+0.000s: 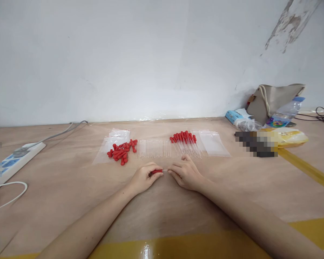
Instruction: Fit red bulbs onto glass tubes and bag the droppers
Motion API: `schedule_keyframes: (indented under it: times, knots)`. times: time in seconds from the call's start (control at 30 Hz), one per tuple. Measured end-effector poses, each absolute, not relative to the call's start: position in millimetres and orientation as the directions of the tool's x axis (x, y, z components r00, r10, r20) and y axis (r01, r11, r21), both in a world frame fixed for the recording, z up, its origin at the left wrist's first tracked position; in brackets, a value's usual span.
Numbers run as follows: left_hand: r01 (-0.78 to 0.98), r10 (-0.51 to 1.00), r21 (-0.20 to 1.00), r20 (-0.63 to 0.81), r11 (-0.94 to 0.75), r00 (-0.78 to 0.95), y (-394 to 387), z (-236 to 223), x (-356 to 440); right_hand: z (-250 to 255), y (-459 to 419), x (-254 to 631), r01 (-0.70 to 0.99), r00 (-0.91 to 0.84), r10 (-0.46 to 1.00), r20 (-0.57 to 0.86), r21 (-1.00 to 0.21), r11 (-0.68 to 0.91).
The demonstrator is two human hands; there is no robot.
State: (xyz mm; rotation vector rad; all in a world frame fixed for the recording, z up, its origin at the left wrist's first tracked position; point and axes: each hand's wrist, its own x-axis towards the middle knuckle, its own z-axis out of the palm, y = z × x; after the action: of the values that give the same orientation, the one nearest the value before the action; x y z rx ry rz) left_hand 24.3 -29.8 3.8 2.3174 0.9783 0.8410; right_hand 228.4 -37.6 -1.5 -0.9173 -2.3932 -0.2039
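Forearms [97, 219] forward, your left hand [145, 177] pinches a red bulb [157, 171], your right hand [185, 175] its clear tube [165, 170].
Capped droppers [182, 136] look finished; loose bulbs [119, 155] and bare tubes [154, 148] seem left to join.

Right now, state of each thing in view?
Left hand: closed on held bulb
Right hand: pinching clear tube
Held bulb: at tube's end, seating unclear
Loose bulbs: heaped, tubeless
Bare tubes: side by side, no bulbs
Droppers: bulbs fitted, grouped
Clear bags: lying flat
Power strip: grey plug in
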Motion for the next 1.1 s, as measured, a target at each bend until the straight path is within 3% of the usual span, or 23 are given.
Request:
schedule_keyframes:
  times: [0.1,0.17,0.23,0.37,0.47,0.93,1.1]
  knots:
    - [0.478,0.737,0.572,0.408,-0.667,0.54,-28.1,5.0,21.2,2.0,-37.7,231.7,0.691,-0.627,0.573,0.527,0.037,0.722]
    - [0.521,0.754,0.547,0.423,-0.655,0.503,-27.2,5.0,18.3,2.4,-34.7,238.6,0.744,-0.577,0.622,0.529,0.027,0.668]
    - [0.559,0.79,0.56,0.394,-0.611,0.469,-26.2,4.5,16.0,2.5,-27.3,249.5,0.826,-0.424,0.718,0.552,-0.091,0.557]
    - [0.575,0.817,0.586,0.338,-0.571,0.467,-24.7,3.7,15.0,7.1,-1.0,273.6,0.857,0.052,0.886,0.461,-0.476,0.197]
    - [0.578,0.803,0.564,0.332,-0.59,0.496,-24.0,4.6,15.9,13.3,20.5,281.6,0.812,0.261,0.882,0.393,-0.584,0.02]
    - [0.598,0.775,0.499,0.324,-0.627,0.542,-21.8,3.0,17.3,2.5,52.0,265.8,0.903,0.317,0.881,0.352,-0.398,-0.165]
    - [0.592,0.766,0.492,0.333,-0.639,0.55,-20.8,3.1,18.4,8.5,41.2,249.5,0.923,0.194,0.88,0.434,-0.386,-0.013]
